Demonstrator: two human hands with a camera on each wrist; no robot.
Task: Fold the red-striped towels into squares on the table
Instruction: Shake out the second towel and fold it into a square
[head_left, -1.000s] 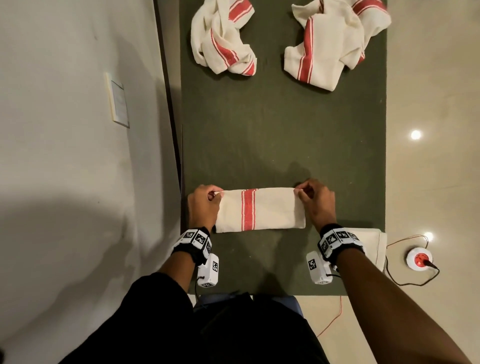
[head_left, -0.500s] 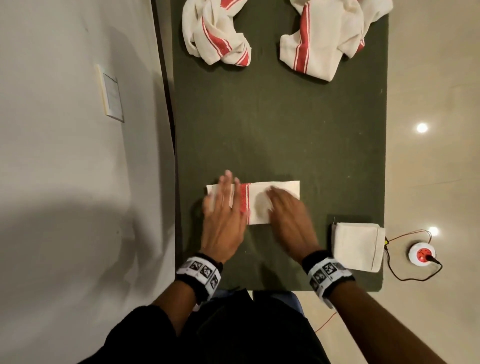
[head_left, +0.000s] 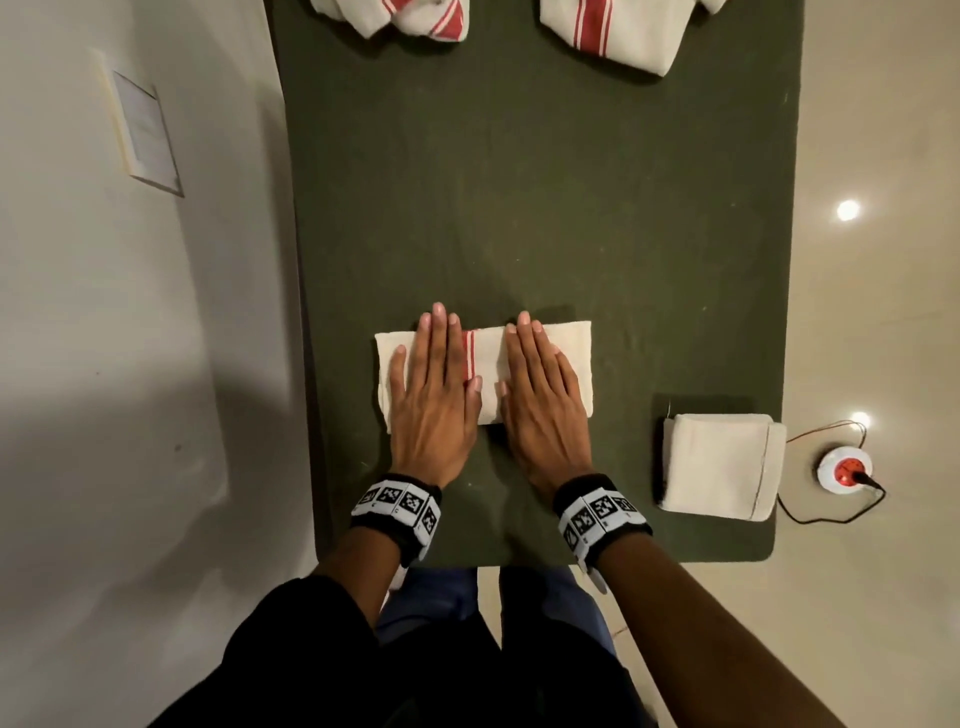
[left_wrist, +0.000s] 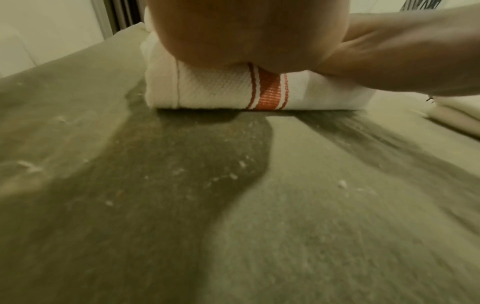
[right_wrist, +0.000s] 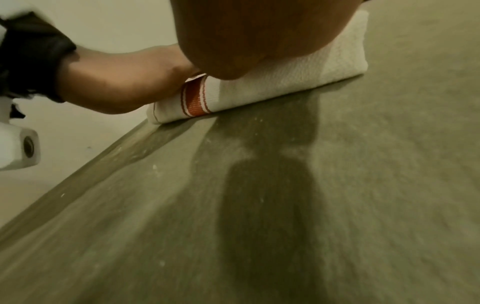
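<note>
A white towel with a red stripe (head_left: 574, 358) lies folded into a long strip on the dark green table (head_left: 519, 208). My left hand (head_left: 434, 384) presses flat on its left half, fingers straight. My right hand (head_left: 540, 387) lies flat on its right half in the same way. Both palms hide much of the cloth; the stripe shows between them. The left wrist view shows the towel's near folded edge (left_wrist: 221, 92) under my palm. In the right wrist view the same folded edge (right_wrist: 272, 88) lies beneath my right palm.
A folded white towel (head_left: 722, 465) sits at the table's near right corner. Two crumpled red-striped towels (head_left: 410, 18) (head_left: 618, 36) lie at the far edge. A wall (head_left: 130, 364) runs along the table's left side. A red and white socket with cable (head_left: 847, 470) lies on the floor.
Both hands let go of the towel's far corners after folding it toward me, then moved onto the strip. They now lie flat and parallel on it.
</note>
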